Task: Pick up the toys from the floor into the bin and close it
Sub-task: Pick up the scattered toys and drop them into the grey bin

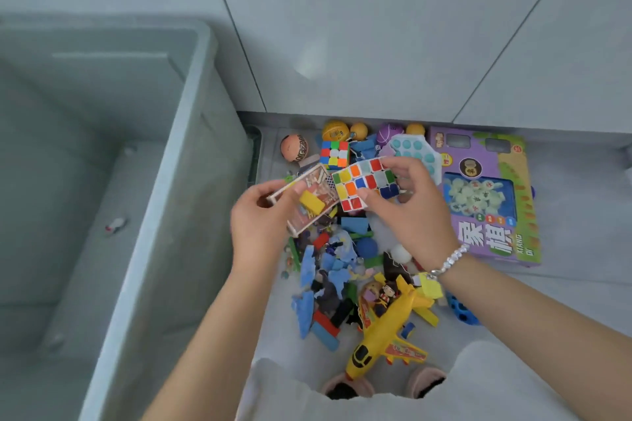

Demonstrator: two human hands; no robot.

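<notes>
Right hand (pixel 407 212) grips white puzzle cube (pixel 364 183), left hand (pixel 263 219) pinches clear box (pixel 309 202) w/ yellow block, both above toy pile; bin (pixel 191 181) open at left.

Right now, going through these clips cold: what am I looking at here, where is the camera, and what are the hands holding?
There is no robot here. One wide-angle camera sits on a person's head and looks down at their own two bare hands, so the arms reach in from the bottom of the picture.

The left hand pinches a clear box with a yellow block inside. The right hand grips a white-edged puzzle cube.

Below them, a heap of toys lies on the floor: a second puzzle cube, small balls, blue pieces, a yellow toy plane and a purple game box.

To the left stands the open grey bin, nearly empty.
</notes>
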